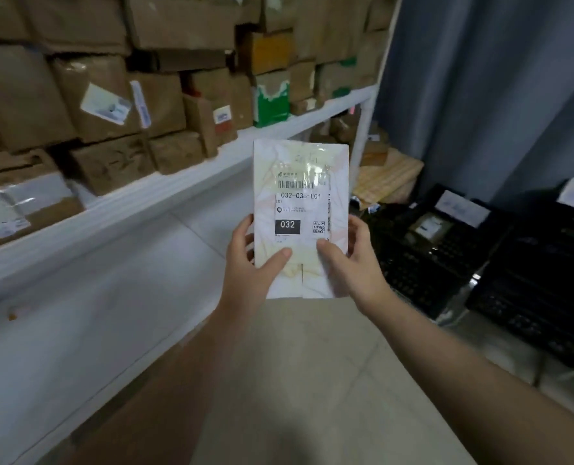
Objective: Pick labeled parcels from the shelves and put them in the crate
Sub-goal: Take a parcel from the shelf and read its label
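White parcel [300, 156]: flat, held upright, label [299, 203] facing the wearer, probably for reading. Left hand [248, 260] and right hand [352, 260] grip its lower edges, thumbs in front. Black crate [430, 263]: beyond right hand. Shelf [144, 203]: beyond left hand.

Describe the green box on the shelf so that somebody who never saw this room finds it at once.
Look at the white shelf on the left, full of brown cartons. Follow its front edge toward the white post at its right end; the green box stands before it. Its front is green under a jagged white top, while the cartons beside it are brown.
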`<state>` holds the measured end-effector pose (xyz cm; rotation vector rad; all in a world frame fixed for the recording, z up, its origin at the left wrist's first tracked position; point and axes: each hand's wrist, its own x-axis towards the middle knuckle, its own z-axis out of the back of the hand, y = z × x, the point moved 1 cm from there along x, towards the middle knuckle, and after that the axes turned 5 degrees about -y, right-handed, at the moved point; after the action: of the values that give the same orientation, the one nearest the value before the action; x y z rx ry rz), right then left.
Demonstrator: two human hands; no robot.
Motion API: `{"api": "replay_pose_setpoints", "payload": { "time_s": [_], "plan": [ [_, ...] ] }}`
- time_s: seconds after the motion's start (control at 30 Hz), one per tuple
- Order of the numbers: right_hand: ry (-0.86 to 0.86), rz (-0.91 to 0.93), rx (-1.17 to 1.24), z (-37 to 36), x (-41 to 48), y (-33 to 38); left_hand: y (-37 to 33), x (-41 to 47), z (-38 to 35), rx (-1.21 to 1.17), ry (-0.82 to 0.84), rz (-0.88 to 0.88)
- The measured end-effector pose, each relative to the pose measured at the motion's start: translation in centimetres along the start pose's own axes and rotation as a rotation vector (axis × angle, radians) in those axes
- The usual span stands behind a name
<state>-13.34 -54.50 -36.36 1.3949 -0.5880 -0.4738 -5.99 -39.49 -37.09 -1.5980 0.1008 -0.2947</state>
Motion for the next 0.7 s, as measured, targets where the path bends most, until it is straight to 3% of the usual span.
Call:
{"api": "replay_pose_setpoints", "payload": {
  "time_s": [0.33,0.7],
  "plan": [
    [-0.094,-0.295,-0.133,22.6,7.1,-6.0,3.8,2.2,-23.8,-0.046,0.137,0.189],
    [-0.218,-0.448,-0.050,30.7,18.6,-11.8,8.7,11.7,-38.3,0.041,0.341,0.253]
  ]
}}
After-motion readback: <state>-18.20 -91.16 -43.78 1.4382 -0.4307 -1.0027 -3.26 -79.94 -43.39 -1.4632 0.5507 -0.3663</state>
